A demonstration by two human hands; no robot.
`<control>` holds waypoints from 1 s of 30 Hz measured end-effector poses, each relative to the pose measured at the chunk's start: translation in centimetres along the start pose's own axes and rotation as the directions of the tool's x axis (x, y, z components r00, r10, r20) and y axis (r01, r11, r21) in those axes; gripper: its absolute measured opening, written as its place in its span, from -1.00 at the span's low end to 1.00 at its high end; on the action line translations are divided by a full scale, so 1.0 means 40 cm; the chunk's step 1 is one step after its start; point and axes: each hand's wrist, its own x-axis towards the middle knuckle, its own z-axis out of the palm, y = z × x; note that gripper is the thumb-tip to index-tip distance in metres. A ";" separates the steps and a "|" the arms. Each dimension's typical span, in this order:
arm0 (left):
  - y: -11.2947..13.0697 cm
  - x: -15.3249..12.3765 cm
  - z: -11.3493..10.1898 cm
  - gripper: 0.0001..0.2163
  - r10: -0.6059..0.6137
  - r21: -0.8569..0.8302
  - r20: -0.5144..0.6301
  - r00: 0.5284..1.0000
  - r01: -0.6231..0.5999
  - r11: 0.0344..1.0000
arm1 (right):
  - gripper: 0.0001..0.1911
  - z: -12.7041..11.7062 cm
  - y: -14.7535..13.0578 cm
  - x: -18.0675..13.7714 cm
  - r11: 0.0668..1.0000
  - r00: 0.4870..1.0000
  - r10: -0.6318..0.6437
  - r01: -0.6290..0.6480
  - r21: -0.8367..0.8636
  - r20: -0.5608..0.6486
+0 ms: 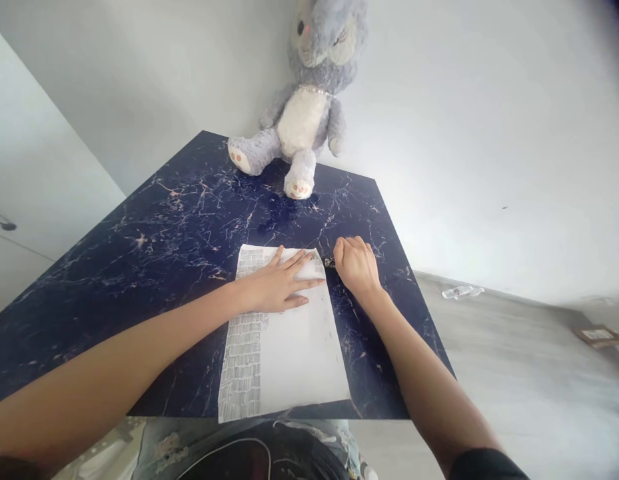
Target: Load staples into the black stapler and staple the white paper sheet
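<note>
A white sheet of paper point(299, 360) lies on the dark blue marbled table point(154, 220). Rows of small grey marks run down its left side, with a few more near the top right corner. My left hand point(276, 285) rests flat on the upper part of the sheet, fingers spread. Just right of the sheet, my right hand point(358, 265) is closed in a fist at the table. A small dark object with light flecks point(330, 263) sticks out from the fist toward the paper's edge; the rest is hidden, and its kind is unclear.
A grey and white plush toy point(304, 120) sits at the table's back edge against the wall. A clear plastic bottle point(462, 292) lies on the floor to the right, and a brown flat item point(599, 335) lies farther right. A white door or cabinet with a dark handle point(8, 226) stands left.
</note>
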 end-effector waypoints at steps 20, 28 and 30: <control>-0.124 -0.027 -0.098 -0.70 -0.386 -0.338 -0.693 0.609 0.198 0.920 | -0.75 -0.062 -0.086 -0.031 0.822 0.960 -0.241 0.125 0.556 0.140; -0.142 -0.036 -0.094 -0.74 -0.387 -0.368 -0.690 0.611 0.163 0.915 | -0.74 -0.078 -0.122 -0.066 0.865 0.871 -0.299 0.075 0.496 0.389; -0.141 -0.035 -0.093 -0.73 -0.396 -0.387 -0.686 0.611 0.155 0.909 | -0.74 -0.094 -0.060 -0.088 0.875 0.872 -0.240 0.004 0.484 0.426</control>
